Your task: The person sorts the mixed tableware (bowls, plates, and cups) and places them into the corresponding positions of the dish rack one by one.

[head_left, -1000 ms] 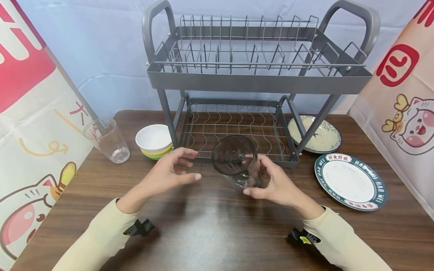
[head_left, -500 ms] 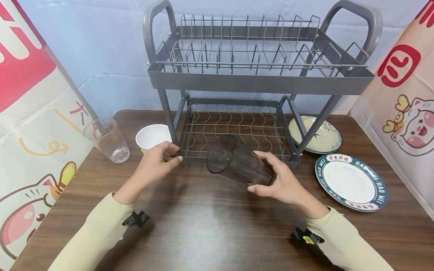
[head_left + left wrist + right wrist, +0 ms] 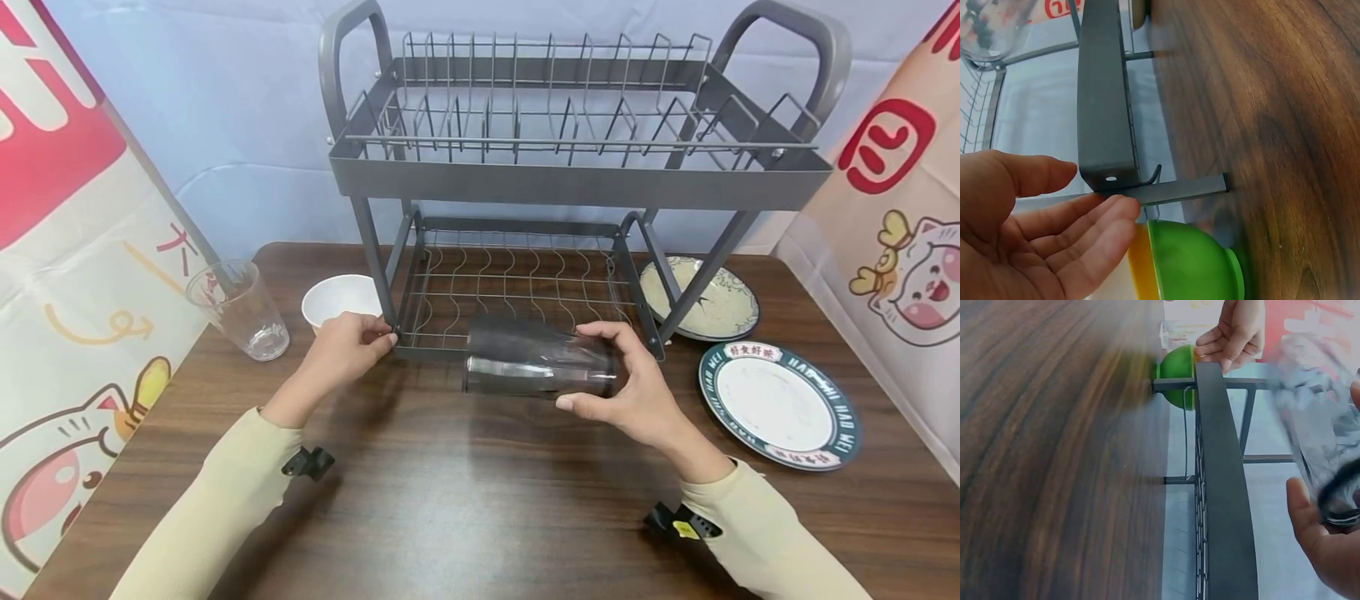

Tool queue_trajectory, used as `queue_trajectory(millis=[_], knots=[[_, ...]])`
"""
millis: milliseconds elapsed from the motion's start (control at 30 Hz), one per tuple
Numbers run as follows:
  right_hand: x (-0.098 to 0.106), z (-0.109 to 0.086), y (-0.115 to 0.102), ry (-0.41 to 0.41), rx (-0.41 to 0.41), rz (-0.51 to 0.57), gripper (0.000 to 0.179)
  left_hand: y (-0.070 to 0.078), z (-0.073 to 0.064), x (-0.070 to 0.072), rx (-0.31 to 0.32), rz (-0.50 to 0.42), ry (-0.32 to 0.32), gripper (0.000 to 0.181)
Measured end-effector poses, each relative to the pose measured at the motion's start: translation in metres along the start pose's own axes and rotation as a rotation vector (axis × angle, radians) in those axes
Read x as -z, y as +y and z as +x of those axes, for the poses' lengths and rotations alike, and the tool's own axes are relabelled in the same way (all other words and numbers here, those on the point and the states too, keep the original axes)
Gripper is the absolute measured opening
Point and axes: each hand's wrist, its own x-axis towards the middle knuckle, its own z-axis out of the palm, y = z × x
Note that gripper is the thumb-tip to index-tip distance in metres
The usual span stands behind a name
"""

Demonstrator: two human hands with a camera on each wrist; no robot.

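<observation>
My right hand (image 3: 633, 387) grips a dark tinted glass (image 3: 536, 358) by its base end. The glass lies on its side in the air, mouth to the left, before the lower tier of a grey dish rack (image 3: 577, 185). In the right wrist view the glass (image 3: 1319, 419) is blurred beside the thumb. My left hand (image 3: 341, 358) is at the rack's lower front left corner. In the left wrist view, the left hand (image 3: 1041, 231) has its thumb and fairly straight fingers at the end of the tray's edge (image 3: 1107, 94), touching it lightly.
Stacked bowls (image 3: 341, 298), white over yellow and green (image 3: 1194, 259), stand behind the left hand. A clear glass (image 3: 243, 312) stands at the left. A patterned plate (image 3: 708, 300) and a green-rimmed plate (image 3: 776, 404) lie right of the rack on the wooden table (image 3: 480, 508).
The dark glass has been tipped from slanted, mouth up, to lying level with its mouth leftward. My left hand has moved left from near the glass to the rack's corner.
</observation>
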Motion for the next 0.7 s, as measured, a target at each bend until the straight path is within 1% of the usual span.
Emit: queue_trajectory(millis=[100, 233, 300, 500, 600, 700], knots=[[-0.0001, 0.0, -0.0012, 0.002, -0.018, 0.013, 0.076, 0.0018, 0.0024, -0.0012, 0.018, -0.007, -0.009, 0.02], [-0.0011, -0.0002, 0.0011, 0.005, -0.002, 0.038, 0.077, 0.0031, 0.0047, -0.0019, 0.043, -0.03, -0.02, 0.02], [-0.0012, 0.0, 0.0017, 0.021, 0.008, 0.048, 0.078, 0.0035, 0.0054, -0.0022, 0.049, -0.042, -0.022, 0.019], [-0.0008, 0.0017, 0.0015, 0.072, 0.036, 0.019, 0.083, 0.0029, 0.0075, -0.0035, 0.057, -0.052, -0.029, 0.018], [-0.0006, 0.0027, 0.0006, 0.094, 0.042, -0.001, 0.086, 0.0022, 0.0088, -0.0053, 0.067, -0.076, -0.032, 0.016], [-0.0006, 0.0032, -0.0002, 0.124, 0.04, 0.011, 0.084, 0.0018, 0.01, -0.0078, 0.075, -0.104, -0.035, 0.014]])
